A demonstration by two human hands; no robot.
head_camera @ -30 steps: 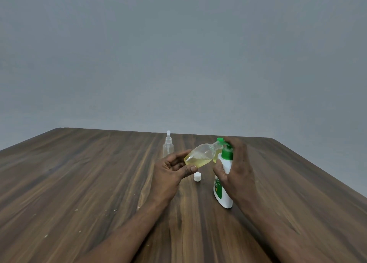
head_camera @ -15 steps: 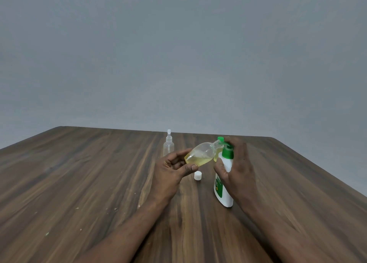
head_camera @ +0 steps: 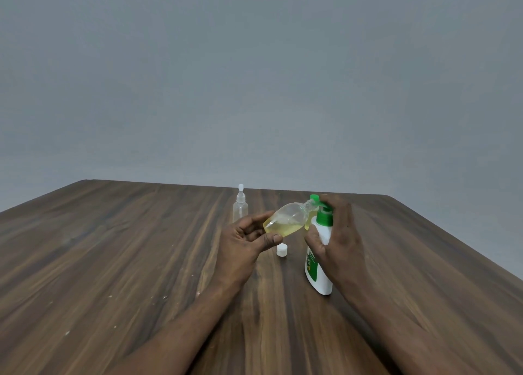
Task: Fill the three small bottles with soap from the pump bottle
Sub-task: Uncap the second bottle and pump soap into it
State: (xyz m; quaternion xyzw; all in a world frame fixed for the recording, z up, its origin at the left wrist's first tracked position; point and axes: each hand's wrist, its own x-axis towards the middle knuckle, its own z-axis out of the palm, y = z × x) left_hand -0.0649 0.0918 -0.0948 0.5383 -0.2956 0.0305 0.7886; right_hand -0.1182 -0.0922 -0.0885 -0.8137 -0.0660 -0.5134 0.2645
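Nothing moved: left hand still grips tilted small bottle at nozzle, right hand clasps pump bottle (toward table far edge); roughly half full, keep pumping.

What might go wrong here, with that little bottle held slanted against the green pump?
1. The left hand holds the small bottle tilted, its narrow mouth at the nozzle of the pump bottle. If it slips off while the right hand presses, soap may squirt onto the table.
2. It already holds yellow soap, so tilting lower might spill it.
3. The loose white cap lies just below and could be knocked away.
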